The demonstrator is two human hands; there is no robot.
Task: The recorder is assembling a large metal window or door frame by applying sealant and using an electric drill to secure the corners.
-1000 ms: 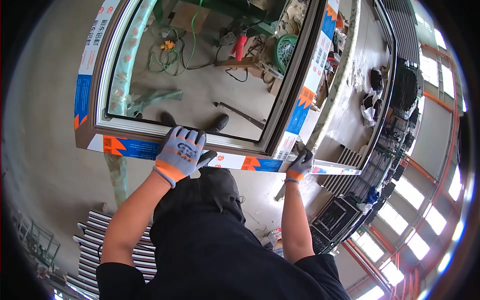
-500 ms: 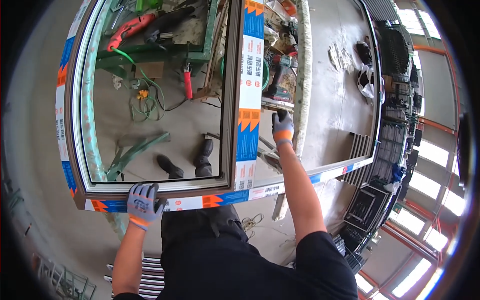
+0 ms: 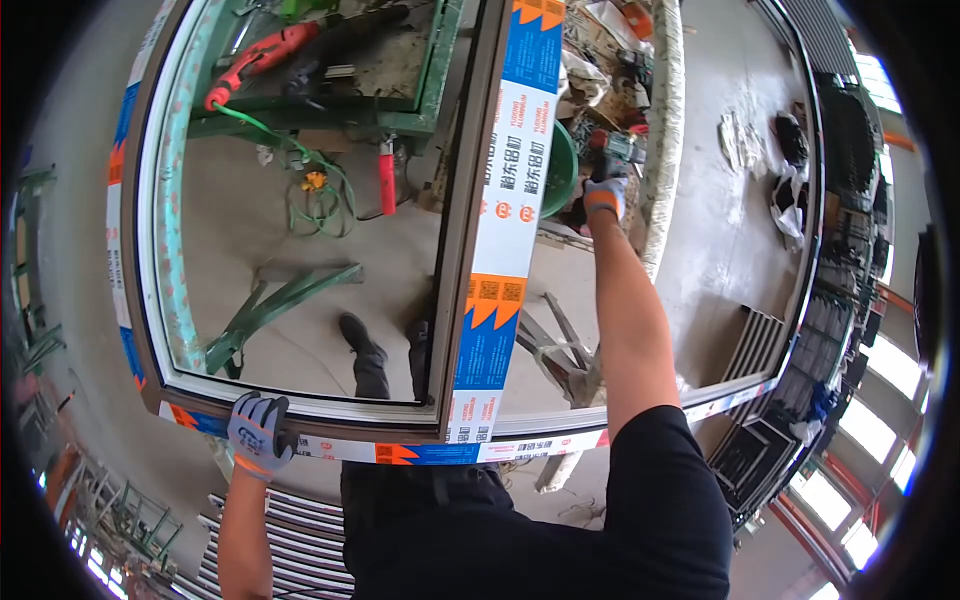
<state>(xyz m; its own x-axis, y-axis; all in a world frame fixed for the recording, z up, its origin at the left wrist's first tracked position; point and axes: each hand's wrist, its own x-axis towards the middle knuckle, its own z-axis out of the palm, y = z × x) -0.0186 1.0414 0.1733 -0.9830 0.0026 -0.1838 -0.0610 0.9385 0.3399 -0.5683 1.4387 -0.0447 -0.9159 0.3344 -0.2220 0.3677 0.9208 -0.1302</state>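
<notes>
A large window frame [image 3: 345, 427] lies flat in front of me, brown with pale inner edges and wrapped in white, blue and orange protective film. My left hand [image 3: 258, 435], in a grey and orange glove, grips its near edge toward the left corner, fingers over the top. Through the right opening of the frame my right hand [image 3: 606, 195], gloved alike, reaches down to a cordless drill [image 3: 622, 147]. Its fingers close around the drill's handle, which they mostly hide. The drill's greenish body shows just beyond the hand.
Paint-flecked green bar [image 3: 178, 250] and whitish bar [image 3: 662, 130] run beneath the frame. A green workbench [image 3: 310, 122] bears a red power tool [image 3: 262, 60]. Beside the drill sits a green bucket [image 3: 562, 170]. A green metal stand [image 3: 285, 315] is on the floor below.
My right hand has moved forward onto the drill and closed on its handle. The view has shifted as I lean forward. My left hand stays on the frame's near edge.
</notes>
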